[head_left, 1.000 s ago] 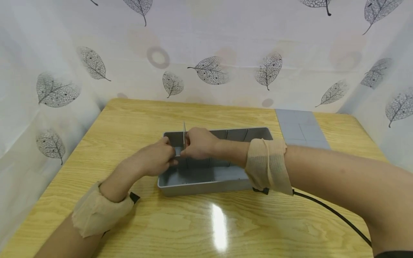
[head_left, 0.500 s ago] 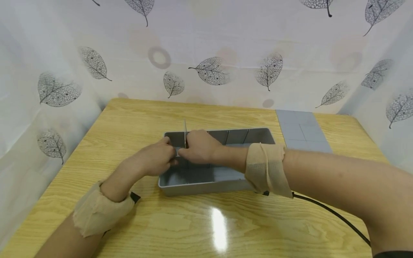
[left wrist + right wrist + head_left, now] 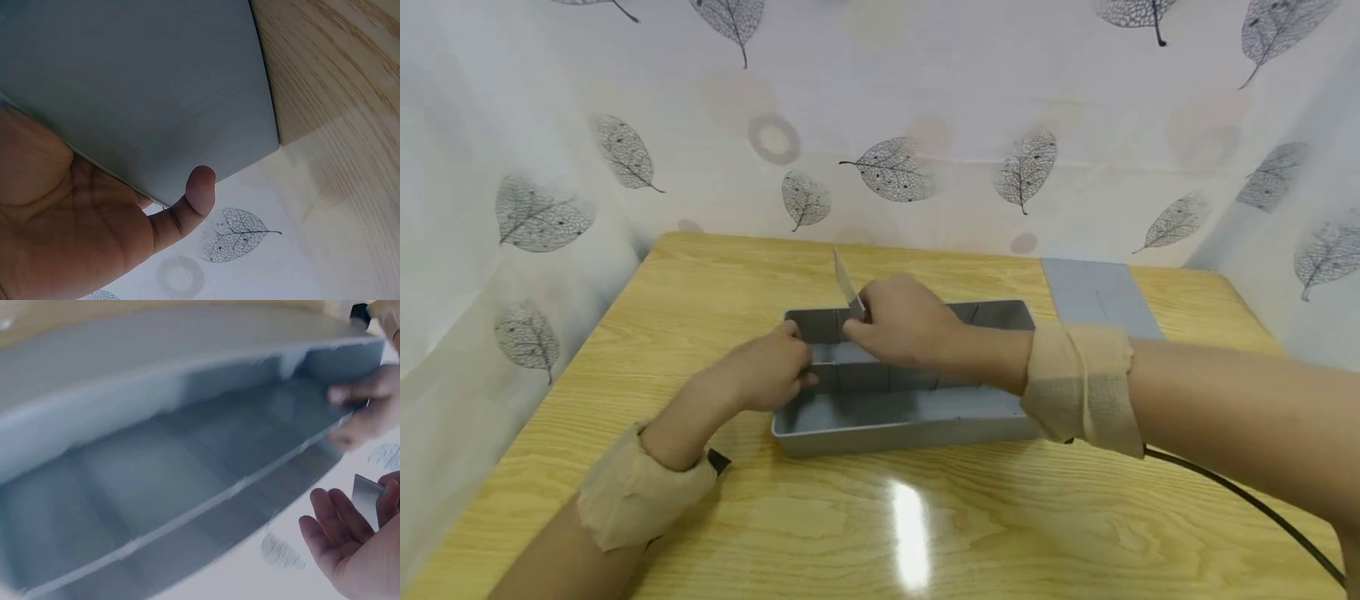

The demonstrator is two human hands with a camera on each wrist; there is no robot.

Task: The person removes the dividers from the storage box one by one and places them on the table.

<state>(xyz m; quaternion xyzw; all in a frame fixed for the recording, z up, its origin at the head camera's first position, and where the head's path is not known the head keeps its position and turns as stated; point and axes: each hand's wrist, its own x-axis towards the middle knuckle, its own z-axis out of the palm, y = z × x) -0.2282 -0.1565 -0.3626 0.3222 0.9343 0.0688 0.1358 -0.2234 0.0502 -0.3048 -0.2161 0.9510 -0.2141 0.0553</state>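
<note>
A long grey box (image 3: 880, 440) with a lengthwise divider (image 3: 865, 377) stands on the table. My left hand (image 3: 767, 367) grips its left end, fingers curled over the rim; the left wrist view shows one finger (image 3: 201, 190) against the box's outer wall (image 3: 150, 94). Above the back compartment, my right hand (image 3: 906, 323) pinches a thin grey divider plate (image 3: 846, 282), tilted and standing up past the back rim. In the right wrist view the plate (image 3: 365, 499) shows between the thumb and fingers, and part of it is hidden by the hand.
Flat grey sheets (image 3: 1097, 292) lie at the table's back right. A leaf-print curtain (image 3: 955, 108) hangs behind and at the sides. Both wrists wear beige wraps (image 3: 1078, 383), and a black cable (image 3: 1247, 500) trails from the right one.
My right hand has lifted the divider plate up and to the right, and the plate has tilted from nearly upright. The left hand stays at the box's left end.
</note>
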